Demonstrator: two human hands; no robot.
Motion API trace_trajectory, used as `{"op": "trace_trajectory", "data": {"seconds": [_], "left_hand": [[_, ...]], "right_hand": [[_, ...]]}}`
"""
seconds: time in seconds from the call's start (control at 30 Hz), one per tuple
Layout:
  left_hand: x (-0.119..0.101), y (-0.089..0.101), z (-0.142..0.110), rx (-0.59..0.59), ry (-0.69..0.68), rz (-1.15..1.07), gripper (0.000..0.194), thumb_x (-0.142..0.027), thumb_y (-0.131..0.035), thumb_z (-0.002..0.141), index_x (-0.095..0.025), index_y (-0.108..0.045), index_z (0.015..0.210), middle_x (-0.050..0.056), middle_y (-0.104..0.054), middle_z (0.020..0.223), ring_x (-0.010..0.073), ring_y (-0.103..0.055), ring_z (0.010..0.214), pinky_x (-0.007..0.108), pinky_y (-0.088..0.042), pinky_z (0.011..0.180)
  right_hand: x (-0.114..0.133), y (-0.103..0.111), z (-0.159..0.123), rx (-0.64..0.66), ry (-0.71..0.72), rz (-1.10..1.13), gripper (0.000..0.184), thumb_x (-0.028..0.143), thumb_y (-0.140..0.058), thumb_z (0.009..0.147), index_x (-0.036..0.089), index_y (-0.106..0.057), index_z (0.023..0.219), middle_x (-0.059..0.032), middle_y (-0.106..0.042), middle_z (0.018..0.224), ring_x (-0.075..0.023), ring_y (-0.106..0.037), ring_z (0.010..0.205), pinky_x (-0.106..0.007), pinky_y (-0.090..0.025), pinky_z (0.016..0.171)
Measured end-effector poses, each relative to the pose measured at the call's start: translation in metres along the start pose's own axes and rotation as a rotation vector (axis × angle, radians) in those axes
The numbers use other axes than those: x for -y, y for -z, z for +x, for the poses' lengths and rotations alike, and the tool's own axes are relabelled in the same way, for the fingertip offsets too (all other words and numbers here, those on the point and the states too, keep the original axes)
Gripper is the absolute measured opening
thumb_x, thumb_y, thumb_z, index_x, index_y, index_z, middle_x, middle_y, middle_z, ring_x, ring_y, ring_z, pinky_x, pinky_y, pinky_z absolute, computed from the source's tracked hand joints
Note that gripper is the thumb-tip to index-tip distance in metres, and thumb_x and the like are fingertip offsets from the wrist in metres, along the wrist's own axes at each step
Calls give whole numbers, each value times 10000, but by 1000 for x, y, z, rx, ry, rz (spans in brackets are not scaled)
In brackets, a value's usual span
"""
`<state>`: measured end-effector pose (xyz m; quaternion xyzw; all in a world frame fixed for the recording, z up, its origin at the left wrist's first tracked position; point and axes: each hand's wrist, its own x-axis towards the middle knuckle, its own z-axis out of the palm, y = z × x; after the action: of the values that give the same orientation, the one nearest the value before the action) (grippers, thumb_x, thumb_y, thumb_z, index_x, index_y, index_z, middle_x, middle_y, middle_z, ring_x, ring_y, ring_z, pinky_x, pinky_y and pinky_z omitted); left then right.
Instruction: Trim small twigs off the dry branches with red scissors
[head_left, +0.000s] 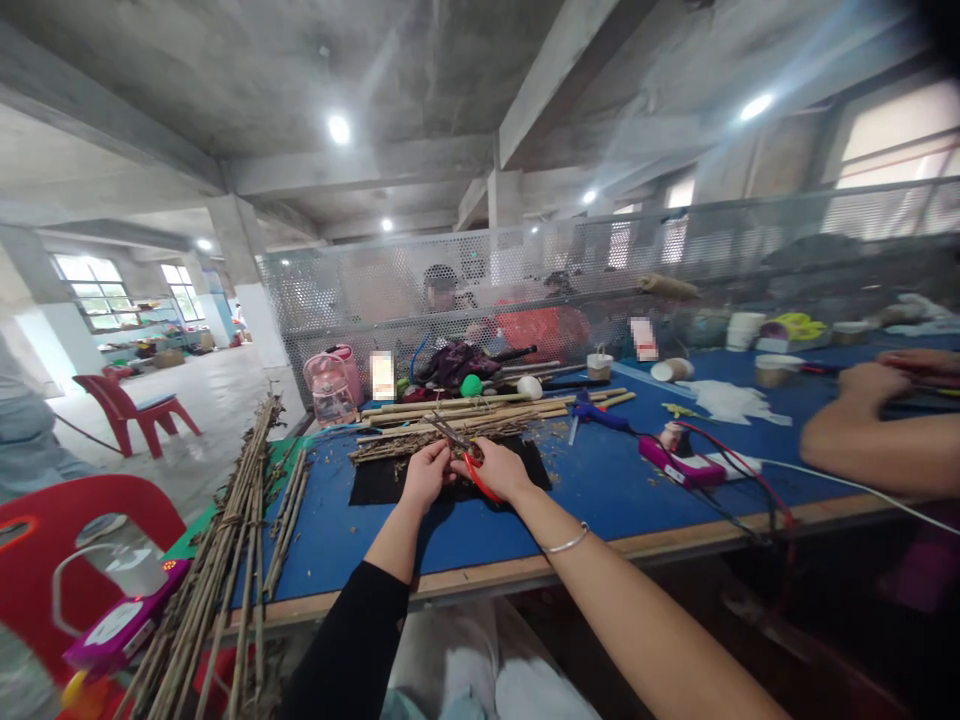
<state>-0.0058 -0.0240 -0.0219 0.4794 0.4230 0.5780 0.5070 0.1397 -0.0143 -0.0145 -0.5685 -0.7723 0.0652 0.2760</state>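
Note:
Red-handled scissors (pixel 484 480) are gripped in my right hand (pixel 501 468), their metal blades pointing up and left, away from me. Close beside it, my left hand (pixel 429 473) is closed with thumb and fingers pinched together. Whatever it pinches is too small and too hidden to name. Both hands are over a black mat (pixel 382 485) on the blue table (pixel 337 545). Just beyond them lies a pile of thin dry twigs (pixel 397 445), with longer pale sticks (pixel 420 408) behind it.
Long dry stalks (pixel 232 540) overhang the table's left edge; a red chair (pixel 97 510) stands beyond. A blue glue gun (pixel 600 412) and a purple power strip (pixel 679 462) with cables lie rightward. A co-worker's arms (pixel 877 440) reach in at right. A perforated metal screen (pixel 450 300) borders the back.

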Motion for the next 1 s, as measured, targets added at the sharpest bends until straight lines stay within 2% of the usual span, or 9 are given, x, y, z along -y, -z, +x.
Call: {"op": "trace_trajectory", "data": {"seconds": [0.13, 0.33, 0.57, 0.7, 1.0], "left_hand": [[4, 0, 2, 26, -19, 14, 417, -295, -692, 627, -128, -635, 1005, 14, -619, 691, 52, -487, 483, 184, -443, 493], [4, 1, 4, 7, -47, 25, 340, -292, -671, 652, -128, -648, 949, 21, -644, 698, 63, -500, 489, 170, -409, 466], [1, 1, 2, 24, 16, -34, 362, -292, -667, 666, -142, -629, 993, 46, -668, 761, 81, -551, 543, 175, -425, 497], [2, 1, 2, 14, 11, -29, 351, -292, -673, 662, -130, -636, 971, 48, -668, 748, 76, -542, 526, 170, -419, 481], [-2, -1, -1, 34, 18, -66, 375, -319, -675, 661, -136, -640, 986, 35, -650, 733, 48, -517, 496, 157, -430, 482]], "right_hand": [[-1, -2, 0, -5, 34, 55, 485, 655, -476, 701, 213, -531, 893, -31, -621, 859, -166, -572, 751, -237, -336, 593], [1, -1, 0, 16, 48, 44, 447, 608, -530, 689, 195, -533, 860, -38, -607, 857, -158, -560, 738, -232, -321, 567], [-1, -4, 1, 33, 77, 134, 418, 583, -527, 705, 195, -534, 860, -29, -603, 832, -141, -543, 705, -224, -331, 572], [-1, -4, 1, 12, 94, 107, 427, 580, -538, 699, 191, -533, 873, -39, -600, 859, -142, -542, 731, -227, -332, 592], [3, 0, 0, 47, 15, 41, 412, 600, -501, 718, 220, -550, 868, -24, -637, 811, -165, -580, 722, -233, -303, 546]]}}
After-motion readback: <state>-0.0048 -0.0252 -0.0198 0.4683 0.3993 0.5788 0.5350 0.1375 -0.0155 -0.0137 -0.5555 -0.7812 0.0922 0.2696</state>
